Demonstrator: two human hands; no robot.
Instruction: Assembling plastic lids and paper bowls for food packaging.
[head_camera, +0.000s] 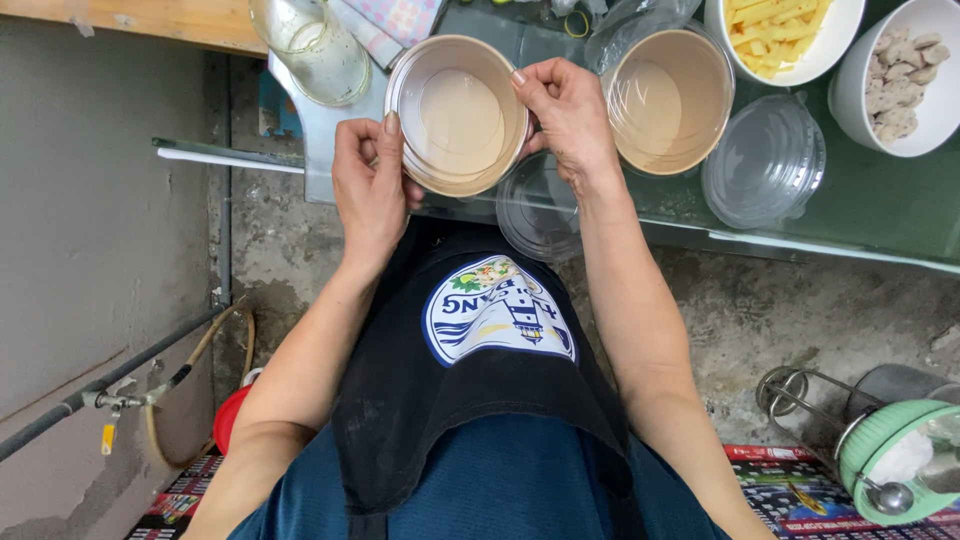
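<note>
Apron (480, 380), black with a round badge, fills the foreground below the arms. Paper bowl (457, 115) with a clear lid on it is held over the glass counter (860, 200) edge. Left hand (368, 185) grips its left rim, thumb up; right hand (568, 112) clasps the right rim. Second bowl (668, 98) sits just beside. Loose lids (764, 160) lie near. Dish of yellow strips (782, 35) and dish of pale pieces (900, 75) stand beyond. Glass jar (312, 45) stands at left.
</note>
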